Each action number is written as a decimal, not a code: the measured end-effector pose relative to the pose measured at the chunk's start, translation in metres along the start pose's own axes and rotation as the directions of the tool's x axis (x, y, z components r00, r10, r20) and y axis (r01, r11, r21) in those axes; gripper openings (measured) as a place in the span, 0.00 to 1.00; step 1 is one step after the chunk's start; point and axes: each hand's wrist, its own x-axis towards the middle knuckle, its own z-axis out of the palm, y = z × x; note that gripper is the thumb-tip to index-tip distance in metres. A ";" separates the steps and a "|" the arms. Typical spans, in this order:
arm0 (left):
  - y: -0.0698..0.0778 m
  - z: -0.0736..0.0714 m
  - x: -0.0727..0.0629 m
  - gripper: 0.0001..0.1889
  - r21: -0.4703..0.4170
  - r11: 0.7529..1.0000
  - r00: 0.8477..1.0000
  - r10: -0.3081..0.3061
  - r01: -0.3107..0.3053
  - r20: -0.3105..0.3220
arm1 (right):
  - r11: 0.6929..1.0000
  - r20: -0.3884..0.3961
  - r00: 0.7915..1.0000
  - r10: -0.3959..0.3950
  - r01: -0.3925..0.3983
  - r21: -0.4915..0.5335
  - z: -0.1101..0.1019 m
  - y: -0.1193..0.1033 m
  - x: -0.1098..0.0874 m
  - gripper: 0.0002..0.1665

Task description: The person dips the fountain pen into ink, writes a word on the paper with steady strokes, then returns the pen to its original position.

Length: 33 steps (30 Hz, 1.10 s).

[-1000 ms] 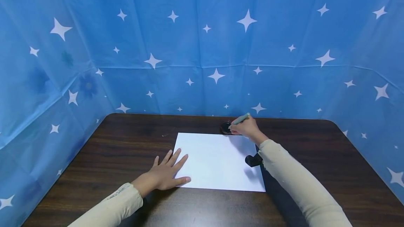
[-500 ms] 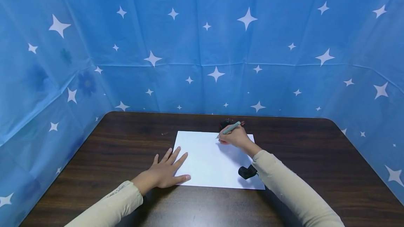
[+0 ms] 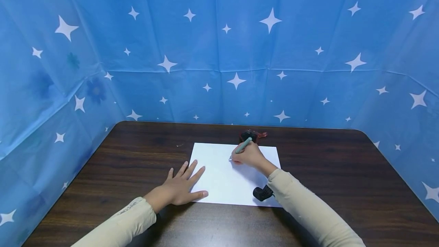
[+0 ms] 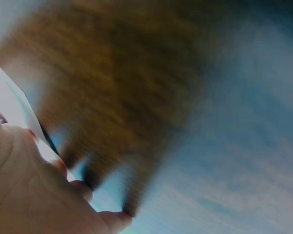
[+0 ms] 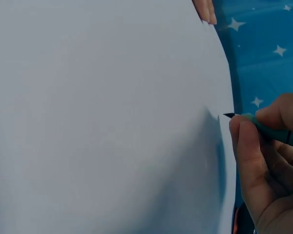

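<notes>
"Blue starry cloth hangs behind the dark table. And the hands?"
"Right hand pinches a green pen, tip just left of its fingers, over the white sheet. Touching it? I can't tell."
"Left hand?"
"Straight, spread fingers rest on the sheet's left edge. Some dark, reddish object sits just beyond the pinching fingers."
</notes>
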 end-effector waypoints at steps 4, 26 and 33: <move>0.001 0.000 0.000 0.44 0.003 1.000 1.000 -0.003 0.003 0.004 | 0.999 0.001 1.000 -0.016 0.016 -0.047 0.002 -0.001 0.000 0.02; 0.003 -0.002 -0.001 0.44 0.040 0.999 1.000 -0.023 0.023 0.005 | 0.954 0.024 0.986 -0.167 0.168 -0.249 0.005 -0.012 -0.001 0.11; 0.000 0.001 0.003 0.45 0.035 0.999 1.000 -0.019 0.018 0.012 | 0.955 0.022 0.988 -0.154 0.154 -0.255 0.005 -0.013 -0.001 0.10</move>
